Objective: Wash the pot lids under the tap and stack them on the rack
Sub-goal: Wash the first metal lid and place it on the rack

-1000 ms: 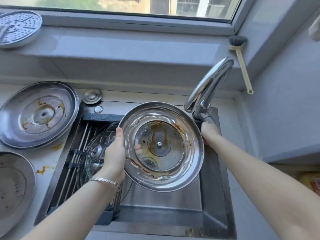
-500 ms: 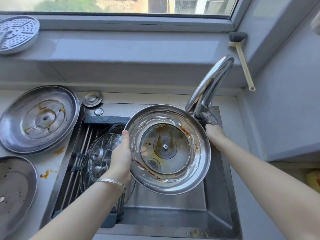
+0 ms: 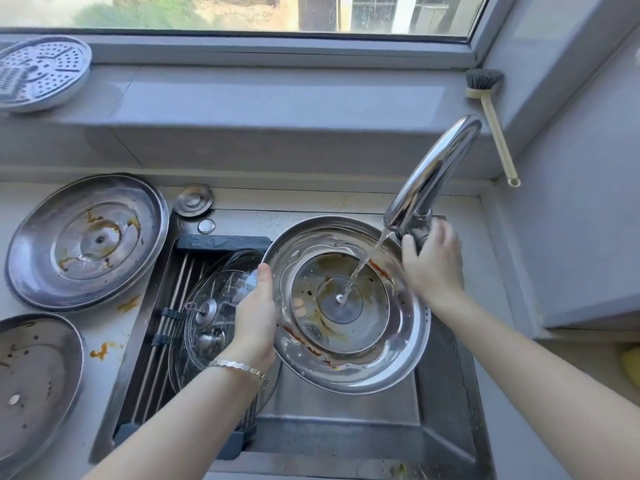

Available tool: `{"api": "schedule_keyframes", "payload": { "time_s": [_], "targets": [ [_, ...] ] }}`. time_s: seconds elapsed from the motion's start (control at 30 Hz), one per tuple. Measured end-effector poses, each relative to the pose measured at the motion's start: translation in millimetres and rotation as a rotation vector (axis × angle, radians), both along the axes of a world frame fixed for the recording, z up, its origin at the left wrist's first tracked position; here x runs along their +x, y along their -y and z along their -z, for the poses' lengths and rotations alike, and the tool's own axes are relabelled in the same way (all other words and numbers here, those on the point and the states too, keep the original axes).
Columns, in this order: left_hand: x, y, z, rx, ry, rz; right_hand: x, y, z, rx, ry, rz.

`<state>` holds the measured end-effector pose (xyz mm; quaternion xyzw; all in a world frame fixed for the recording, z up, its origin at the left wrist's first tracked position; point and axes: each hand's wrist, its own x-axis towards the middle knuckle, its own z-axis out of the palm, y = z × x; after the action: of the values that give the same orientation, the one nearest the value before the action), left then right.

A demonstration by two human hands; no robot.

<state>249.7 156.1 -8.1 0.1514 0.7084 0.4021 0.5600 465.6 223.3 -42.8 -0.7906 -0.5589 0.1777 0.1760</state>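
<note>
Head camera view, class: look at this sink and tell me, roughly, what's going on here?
A person is rinsing a dirty pot lid over the sink. The left hand grips its rim, underside up, while water from the tap falls onto its middle. The right hand grips the tap at its base. Glass lids stand on the rack to the left, and stained steel lids lie on the counter, not yet washed.

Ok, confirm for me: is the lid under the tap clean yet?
No, brown and red stains show on the lid under the tap's stream.
</note>
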Motion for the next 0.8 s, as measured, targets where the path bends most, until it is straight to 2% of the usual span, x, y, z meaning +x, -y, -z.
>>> {"api": "schedule_keyframes", "payload": {
  "time_s": [0.03, 0.07, 0.13, 0.23, 0.3, 0.4, 0.57, 0.7, 0.8],
  "targets": [
    [1.2, 0.0, -0.8, -0.001, -0.017, 0.005, -11.1, 10.9, -5.9, 0.067, 0.024, -0.194],
    [2.7, 0.2, -1.0, -0.005, -0.029, 0.009, -24.7, 25.1, -10.8, 0.042, 0.032, -0.384],
    [6.2, 0.9, -2.0, -0.022, -0.046, 0.022, -51.7, 56.3, -10.2, -0.115, 0.052, -0.704],
    [12.7, 1.4, -6.9, -0.018, -0.065, 0.049, -71.9, 80.3, -4.3, -0.157, 0.064, -1.01],
    [13.2, 4.0, -6.2, 0.006, -0.086, 0.038, -64.2, 70.7, 0.2, -0.164, 0.097, -0.989],
    [11.9, 8.0, -3.3, -0.004, -0.104, 0.033, -50.6, 60.4, 3.8, -0.205, 0.124, -0.751],
    [21.2, 14.5, -7.8, 0.0, -0.114, 0.024, -60.9, 80.1, -0.6, -0.183, 0.12, -0.976],
    [25.4, 15.8, -12.7, 0.011, -0.135, -0.001, -57.5, 76.1, -6.7, -0.203, 0.053, -0.745],
    [25.9, 15.9, -12.2, -0.006, -0.122, -0.026, -70.9, 87.7, -11.9, -0.183, 0.055, -0.995]
  ]
}}
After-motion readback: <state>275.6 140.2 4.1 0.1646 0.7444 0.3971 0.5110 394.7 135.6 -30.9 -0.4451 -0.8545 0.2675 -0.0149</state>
